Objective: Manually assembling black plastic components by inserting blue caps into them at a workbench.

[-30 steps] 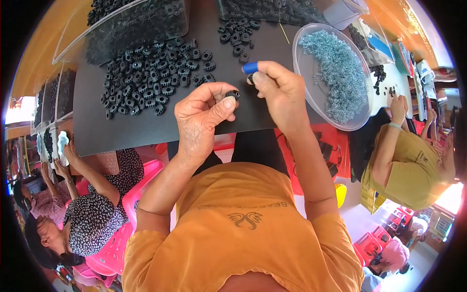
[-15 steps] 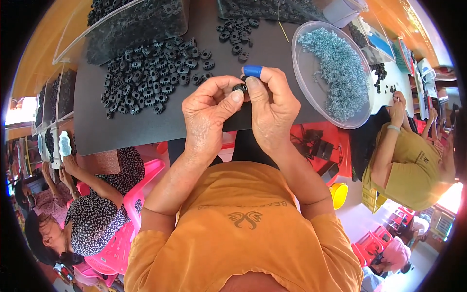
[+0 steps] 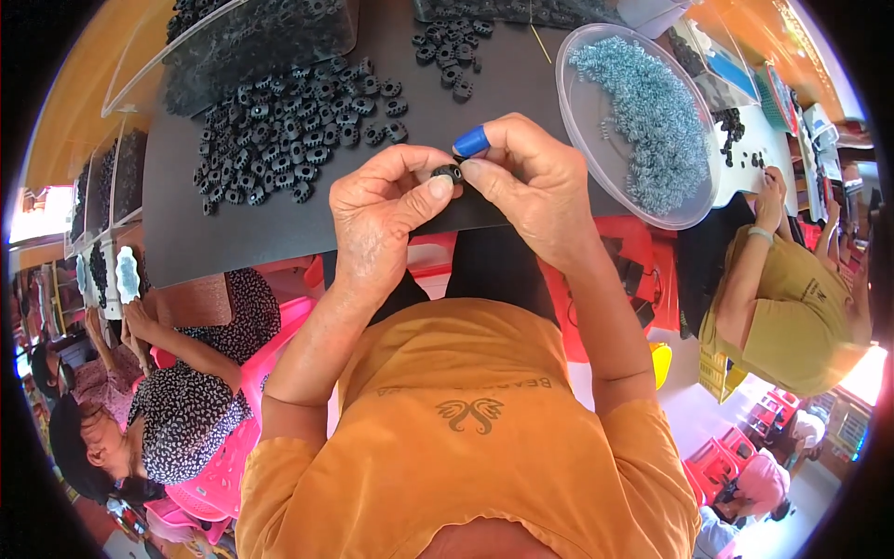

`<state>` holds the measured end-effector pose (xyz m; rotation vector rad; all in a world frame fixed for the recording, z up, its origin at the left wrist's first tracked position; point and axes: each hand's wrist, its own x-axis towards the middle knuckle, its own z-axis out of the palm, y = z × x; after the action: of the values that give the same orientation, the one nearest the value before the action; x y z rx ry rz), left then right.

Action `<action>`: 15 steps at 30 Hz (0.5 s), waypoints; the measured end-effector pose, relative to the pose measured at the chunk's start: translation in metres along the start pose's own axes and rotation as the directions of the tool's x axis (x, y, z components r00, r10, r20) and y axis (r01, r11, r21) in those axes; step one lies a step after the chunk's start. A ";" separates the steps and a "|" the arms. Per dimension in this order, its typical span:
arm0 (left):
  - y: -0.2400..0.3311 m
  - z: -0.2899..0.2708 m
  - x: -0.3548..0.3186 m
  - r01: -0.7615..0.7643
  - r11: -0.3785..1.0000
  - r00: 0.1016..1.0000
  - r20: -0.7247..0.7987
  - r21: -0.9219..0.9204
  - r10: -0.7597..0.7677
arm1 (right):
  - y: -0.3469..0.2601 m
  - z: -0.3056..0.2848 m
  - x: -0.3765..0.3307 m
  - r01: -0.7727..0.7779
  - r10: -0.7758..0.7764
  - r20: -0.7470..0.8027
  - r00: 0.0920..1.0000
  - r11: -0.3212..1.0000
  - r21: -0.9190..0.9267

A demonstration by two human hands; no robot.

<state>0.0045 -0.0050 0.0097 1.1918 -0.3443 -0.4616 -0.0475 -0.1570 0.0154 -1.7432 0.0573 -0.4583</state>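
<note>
Left hand [image 3: 386, 210] and right hand [image 3: 531, 182] pinch one small black ring [image 3: 447, 172] between their fingertips; loose black rings [image 3: 289, 121] lie just beyond the left hand

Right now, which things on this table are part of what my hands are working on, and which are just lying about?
In use:
- left hand and right hand, pinching one small black ring
- loose black rings on the dark mat
- clear bowl of small silvery springs

Lying about:
- clear bins of black parts
- co-workers' tables
</note>
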 end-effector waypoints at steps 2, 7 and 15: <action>0.001 0.002 -0.001 0.012 1.000 1.000 -0.009 -0.002 -0.012 | -0.003 -0.001 0.000 -0.030 0.030 0.039 0.999 1.000 -0.004; 0.005 0.010 0.003 0.040 0.995 0.998 -0.052 -0.094 -0.045 | -0.009 0.001 -0.003 -0.169 0.209 -0.112 0.971 0.941 0.294; 0.003 0.016 0.002 0.043 0.996 0.998 -0.039 -0.083 -0.046 | -0.013 0.015 -0.011 -0.090 0.220 -0.173 0.960 0.828 0.553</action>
<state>-0.0008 -0.0180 0.0183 1.1292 -0.2618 -0.4849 -0.0556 -0.1371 0.0220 -1.1088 0.2154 -0.4970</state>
